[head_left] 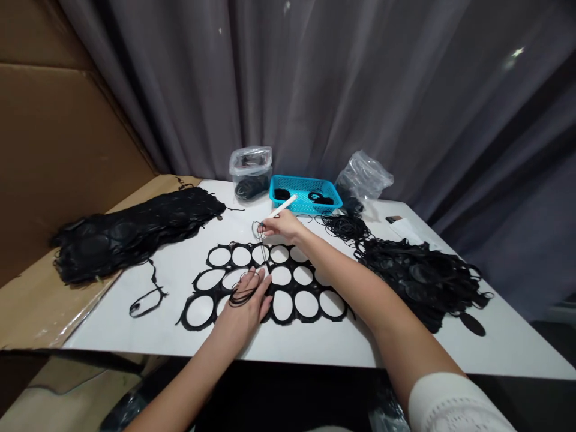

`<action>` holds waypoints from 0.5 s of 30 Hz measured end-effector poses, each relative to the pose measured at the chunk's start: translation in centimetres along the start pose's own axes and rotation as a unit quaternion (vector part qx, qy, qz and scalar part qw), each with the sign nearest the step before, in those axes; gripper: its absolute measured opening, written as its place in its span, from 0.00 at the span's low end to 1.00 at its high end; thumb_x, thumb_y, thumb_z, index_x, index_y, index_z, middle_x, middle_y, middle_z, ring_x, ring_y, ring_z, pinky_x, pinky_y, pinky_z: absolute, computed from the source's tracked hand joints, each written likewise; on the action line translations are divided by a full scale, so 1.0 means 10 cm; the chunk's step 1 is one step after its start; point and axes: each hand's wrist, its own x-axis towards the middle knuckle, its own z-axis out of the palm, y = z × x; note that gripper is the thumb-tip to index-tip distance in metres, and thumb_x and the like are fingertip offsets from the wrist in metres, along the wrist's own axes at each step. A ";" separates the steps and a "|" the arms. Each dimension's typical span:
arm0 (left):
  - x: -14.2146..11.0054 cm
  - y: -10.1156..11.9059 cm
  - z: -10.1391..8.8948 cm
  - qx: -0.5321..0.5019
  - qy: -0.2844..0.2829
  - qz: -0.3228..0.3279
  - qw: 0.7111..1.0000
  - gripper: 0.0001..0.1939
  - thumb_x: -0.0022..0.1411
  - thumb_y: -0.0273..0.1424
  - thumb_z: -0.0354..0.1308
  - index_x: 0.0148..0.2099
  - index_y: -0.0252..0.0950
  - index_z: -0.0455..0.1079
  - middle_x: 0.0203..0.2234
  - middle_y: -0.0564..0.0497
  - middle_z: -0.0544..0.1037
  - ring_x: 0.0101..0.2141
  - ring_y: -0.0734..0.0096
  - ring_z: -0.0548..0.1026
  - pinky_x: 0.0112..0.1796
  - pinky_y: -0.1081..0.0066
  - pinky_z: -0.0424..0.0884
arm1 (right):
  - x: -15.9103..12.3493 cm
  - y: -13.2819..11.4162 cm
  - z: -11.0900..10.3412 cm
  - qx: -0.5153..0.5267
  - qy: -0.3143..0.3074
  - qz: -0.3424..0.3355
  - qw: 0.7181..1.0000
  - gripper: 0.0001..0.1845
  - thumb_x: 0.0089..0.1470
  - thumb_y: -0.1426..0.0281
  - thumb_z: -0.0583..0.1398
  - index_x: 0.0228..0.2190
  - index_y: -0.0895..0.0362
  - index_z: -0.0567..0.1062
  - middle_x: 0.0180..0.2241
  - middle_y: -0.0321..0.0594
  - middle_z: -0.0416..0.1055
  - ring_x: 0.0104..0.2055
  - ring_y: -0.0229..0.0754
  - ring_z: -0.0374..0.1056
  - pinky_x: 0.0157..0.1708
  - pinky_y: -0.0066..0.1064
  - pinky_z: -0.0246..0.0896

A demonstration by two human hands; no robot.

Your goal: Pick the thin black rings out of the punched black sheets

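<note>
A black sheet (290, 305) with rows of oval holes lies flat on the white table. My left hand (245, 303) rests on its middle, fingers stretched out and pointing away from me. Several thin black cord loops (242, 295) hang across the back of that hand and its fingers. Beyond the sheet's far edge, my right hand (281, 226) is closed round a white pen-shaped tool (283, 206), its upper end slanting up to the right. Thin black strands (263, 243) run from the right fingers down towards the left hand. The tool's lower tip is too small to make out.
A blue basket (306, 207) with black pieces stands at the back, between a clear tub (251, 171) and a plastic bag (366, 174). Heaps of black sheets lie left (135, 231) and right (418, 270). A pile of cord loops (346, 227) and a black strip (148, 300) are nearby.
</note>
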 end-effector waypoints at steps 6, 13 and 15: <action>0.01 -0.01 -0.03 -0.029 0.002 -0.004 1.000 0.22 0.71 0.32 0.51 0.64 0.35 0.64 0.60 0.40 0.72 0.61 0.53 0.69 0.57 0.56 0.70 | 0.06 -0.02 -0.38 -0.041 0.083 -0.049 0.994 0.13 0.49 0.80 0.65 0.23 0.57 0.67 0.21 0.37 0.72 0.26 0.36 0.73 0.22 0.23 0.72; -0.04 0.12 -0.10 -0.061 0.067 -0.011 0.996 0.24 0.71 0.33 0.53 0.67 0.36 0.61 0.60 0.41 0.71 0.59 0.56 0.71 0.58 0.59 0.70 | -0.80 0.20 -0.57 -0.260 -0.006 -0.097 0.961 0.10 0.50 0.69 0.64 0.23 0.56 0.68 0.20 0.31 0.68 0.24 0.35 0.63 0.22 0.25 0.57; -0.06 0.18 -0.09 -0.063 0.067 0.005 0.996 0.23 0.71 0.33 0.52 0.65 0.36 0.63 0.59 0.40 0.73 0.58 0.56 0.72 0.58 0.59 0.70 | -1.07 0.31 -0.51 -0.299 -0.046 -0.101 0.948 0.09 0.52 0.67 0.62 0.25 0.56 0.68 0.23 0.32 0.69 0.27 0.37 0.64 0.27 0.26 0.57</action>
